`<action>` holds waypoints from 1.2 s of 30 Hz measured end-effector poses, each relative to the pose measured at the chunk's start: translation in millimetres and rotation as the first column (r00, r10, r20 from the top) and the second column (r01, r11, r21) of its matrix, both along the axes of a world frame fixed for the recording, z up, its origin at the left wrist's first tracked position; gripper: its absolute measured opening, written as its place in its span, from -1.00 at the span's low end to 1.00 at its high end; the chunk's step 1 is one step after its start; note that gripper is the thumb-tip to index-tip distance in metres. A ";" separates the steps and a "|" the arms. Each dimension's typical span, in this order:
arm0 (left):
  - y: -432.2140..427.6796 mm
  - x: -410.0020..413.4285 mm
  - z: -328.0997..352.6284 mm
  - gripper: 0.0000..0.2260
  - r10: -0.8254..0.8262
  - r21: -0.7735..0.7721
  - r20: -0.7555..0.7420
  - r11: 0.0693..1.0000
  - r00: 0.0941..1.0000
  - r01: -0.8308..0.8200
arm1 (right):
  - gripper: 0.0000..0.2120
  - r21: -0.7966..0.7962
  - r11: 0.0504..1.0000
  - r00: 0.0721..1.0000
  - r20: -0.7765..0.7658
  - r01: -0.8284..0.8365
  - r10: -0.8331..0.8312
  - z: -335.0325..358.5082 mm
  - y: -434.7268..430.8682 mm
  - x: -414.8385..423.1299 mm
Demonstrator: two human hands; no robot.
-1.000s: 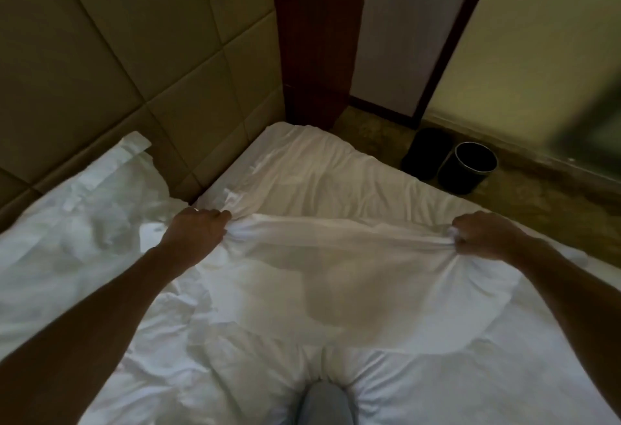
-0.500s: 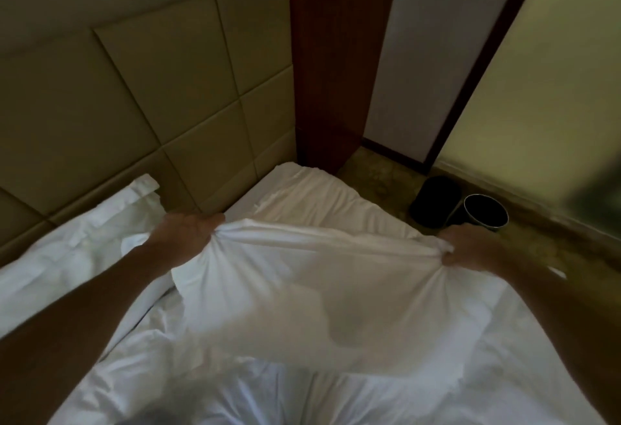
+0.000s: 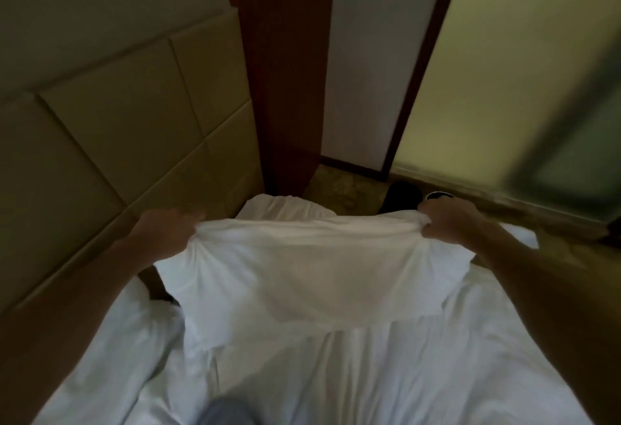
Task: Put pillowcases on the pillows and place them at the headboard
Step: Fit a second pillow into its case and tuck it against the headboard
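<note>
A white pillowcase [image 3: 302,270] with a pillow inside hangs lifted above the bed, its top edge stretched between both hands. My left hand [image 3: 164,235] is closed on the upper left corner. My right hand [image 3: 450,219] is closed on the upper right corner. The lower part of the pillowcase drapes down onto the white bedding [image 3: 369,374]. The padded beige headboard [image 3: 127,142] stands to the left and behind it. The frame is blurred.
A dark wooden post [image 3: 285,72] rises past the bed's far corner. Two dark round bins [image 3: 403,196] stand on the patterned floor beyond my right hand. A frosted glass panel [image 3: 504,72] fills the right. My knee [image 3: 225,413] shows at the bottom.
Both hands have raised the pillowcase off the bed, from lying flat to hanging in the air. The view has tilted upward, showing more of the headboard and wall.
</note>
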State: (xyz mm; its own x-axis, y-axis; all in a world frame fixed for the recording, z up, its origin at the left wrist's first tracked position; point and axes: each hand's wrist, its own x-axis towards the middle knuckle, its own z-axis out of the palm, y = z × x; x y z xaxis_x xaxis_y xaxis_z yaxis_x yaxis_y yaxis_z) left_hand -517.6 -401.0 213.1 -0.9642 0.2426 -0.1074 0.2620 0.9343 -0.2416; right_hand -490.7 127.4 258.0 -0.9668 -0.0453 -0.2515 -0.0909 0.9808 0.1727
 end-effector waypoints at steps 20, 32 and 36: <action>-68.9 -81.8 -107.4 -0.66 -0.212 0.190 0.394 0.971 0.894 0.146 | -0.80 0.234 0.971 0.999 0.013 -0.050 0.048 35.8 -181.1 -106.0; -104.4 -63.1 -71.9 -0.57 0.219 0.215 0.236 0.938 0.947 -0.270 | -0.56 0.232 0.868 0.892 -0.001 -0.439 0.451 57.2 -237.0 -284.2; -104.9 -50.3 -61.2 -0.54 0.249 0.207 0.009 0.947 0.969 -0.245 | -0.72 0.136 0.814 0.820 -0.018 -0.565 0.572 49.6 -241.8 -318.9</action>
State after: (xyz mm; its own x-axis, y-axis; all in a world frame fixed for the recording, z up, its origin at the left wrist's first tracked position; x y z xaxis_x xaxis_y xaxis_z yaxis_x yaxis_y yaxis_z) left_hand -567.9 -505.9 152.0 -0.9979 0.0117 -0.0639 0.0143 0.9991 -0.0406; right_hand -809.5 -114.4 307.7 -0.7904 -0.5646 -0.2378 -0.6126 0.7287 0.3061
